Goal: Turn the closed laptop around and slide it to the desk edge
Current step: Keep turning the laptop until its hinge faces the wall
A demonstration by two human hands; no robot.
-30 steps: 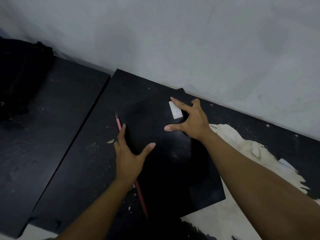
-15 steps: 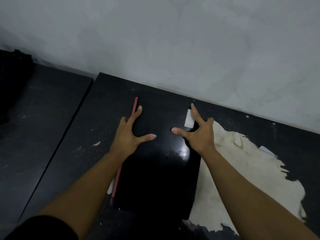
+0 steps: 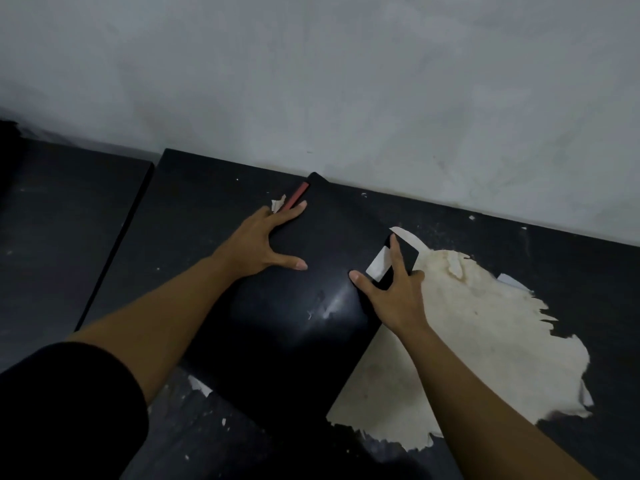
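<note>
Dim, soft light; faint lid glare

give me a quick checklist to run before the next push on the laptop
1. Laptop lid closed: ok.
2. Left hand flat on the lid near the red edge strip: ok.
3. Right hand spread on the right side, over the white sticker: ok.
4. Far corner free of the wall: not ok, it looks to be at the wall.
5. Laptop square to the desk: not ok, it lies skewed.
6. Peeled pale patch under the right edge won't snag: cannot tell.
</note>
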